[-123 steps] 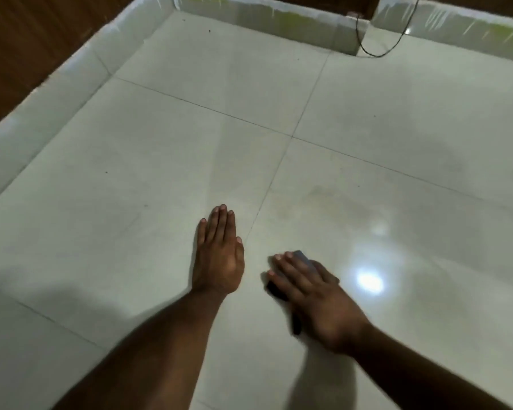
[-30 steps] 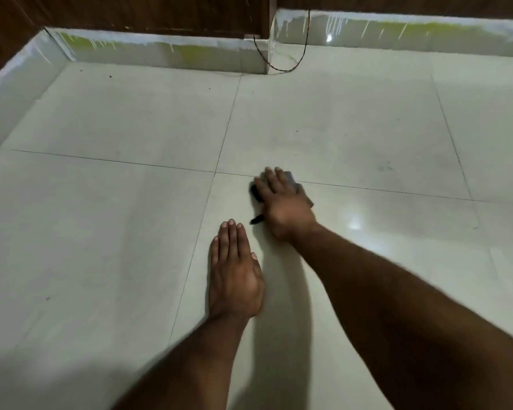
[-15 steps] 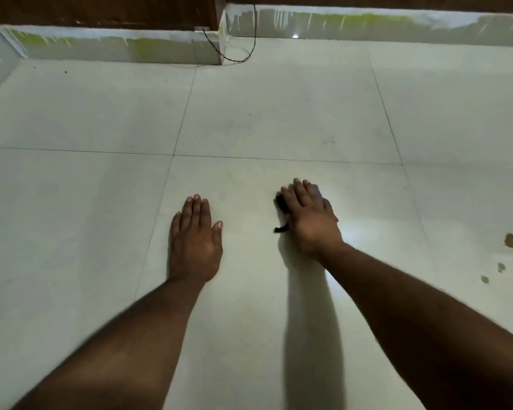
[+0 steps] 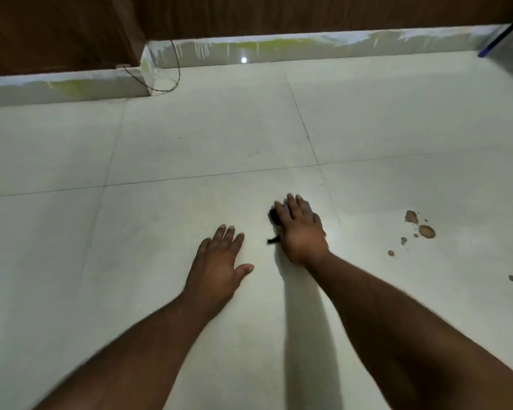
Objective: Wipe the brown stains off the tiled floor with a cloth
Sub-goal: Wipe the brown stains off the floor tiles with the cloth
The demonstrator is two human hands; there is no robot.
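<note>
Pale, glossy tiled floor (image 4: 190,137), thin grout lines crossing it. The left hand (image 4: 219,261) lies flat on the tile, palm down, fingers straight and released, thumb spread to the side; it holds nothing.

The right hand (image 4: 299,229) presses down on a small dark cloth (image 4: 274,216) — fingers extended over it rather than curled round it. Most of the cloth is hidden under the palm; a dark edge shows at the fingers' left side and a thin dark strip (image 4: 273,240) pokes out lower down near the heel of the hand. The cloth sits on the same tile as the left hand, just beside that tile's right-hand grout line.

The cluster of brown stains (image 4: 426,231) — two larger blotches with several small drops around them — lies on the next tile to the right, apart from the cloth and untouched by it. One further drop (image 4: 512,278) sits lower right.

Background: white skirting (image 4: 279,48) streaked with yellow-green below dark brown wood panelling (image 4: 57,31); a thin black cable (image 4: 163,84) loops on the floor at the skirting corner.
</note>
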